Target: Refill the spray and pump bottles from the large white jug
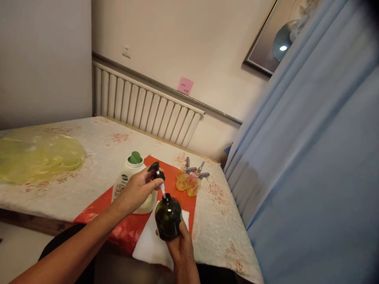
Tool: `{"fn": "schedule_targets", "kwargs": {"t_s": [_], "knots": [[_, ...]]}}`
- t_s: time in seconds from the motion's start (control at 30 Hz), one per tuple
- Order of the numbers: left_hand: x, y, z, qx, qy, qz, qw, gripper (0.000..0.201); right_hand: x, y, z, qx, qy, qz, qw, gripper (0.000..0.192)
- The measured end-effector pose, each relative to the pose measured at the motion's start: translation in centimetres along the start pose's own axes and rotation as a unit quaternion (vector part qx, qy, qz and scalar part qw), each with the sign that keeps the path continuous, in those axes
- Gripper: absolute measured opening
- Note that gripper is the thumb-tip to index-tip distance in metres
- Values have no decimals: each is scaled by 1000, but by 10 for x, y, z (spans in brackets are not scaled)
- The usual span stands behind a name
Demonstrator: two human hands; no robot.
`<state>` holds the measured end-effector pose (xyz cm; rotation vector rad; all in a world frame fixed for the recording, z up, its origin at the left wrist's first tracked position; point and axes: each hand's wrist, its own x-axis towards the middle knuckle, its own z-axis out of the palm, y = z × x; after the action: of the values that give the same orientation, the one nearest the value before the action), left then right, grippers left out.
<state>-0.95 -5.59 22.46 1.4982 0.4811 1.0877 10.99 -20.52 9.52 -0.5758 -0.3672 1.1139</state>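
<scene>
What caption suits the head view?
Left hand holds a black pump top at the mouth of a dark bottle in the right hand.

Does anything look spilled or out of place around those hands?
I see no spill. The green cap looks slightly odd: it appears tilted in the mouth of the white jug rather than squarely seated. The white cloth also seems to overhang the table, as if loosely placed.

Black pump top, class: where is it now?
The pump top is in the left hand, near the middle of the head view, just above the dark bottle.
</scene>
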Motion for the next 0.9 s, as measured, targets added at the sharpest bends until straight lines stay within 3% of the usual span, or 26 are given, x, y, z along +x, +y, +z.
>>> {"fn": "schedule_targets", "kwargs": {"t_s": [0.07,0.2,0.3,0.4,0.6,0.9], "knots": [[0,3,-1,-37,40,-1,999,33,1,1,-2,0,7,2,1000,50],[0,8,-12,-147,175,14,973,30,3,4,-10,2,28,4,1000,50],[-7,-7,-28,-258,208,-9,943,18,7,4,-16,13,41,11,999,52],[-23,-38,-44,-315,208,-95,921,6,14,1,-20,23,58,24,998,52],[-65,-116,-59,-381,187,-266,866,18,34,-17,-9,-20,39,38,998,49],[-93,-205,-82,-441,228,-314,810,19,78,-42,25,-116,-27,22,993,51]]}}
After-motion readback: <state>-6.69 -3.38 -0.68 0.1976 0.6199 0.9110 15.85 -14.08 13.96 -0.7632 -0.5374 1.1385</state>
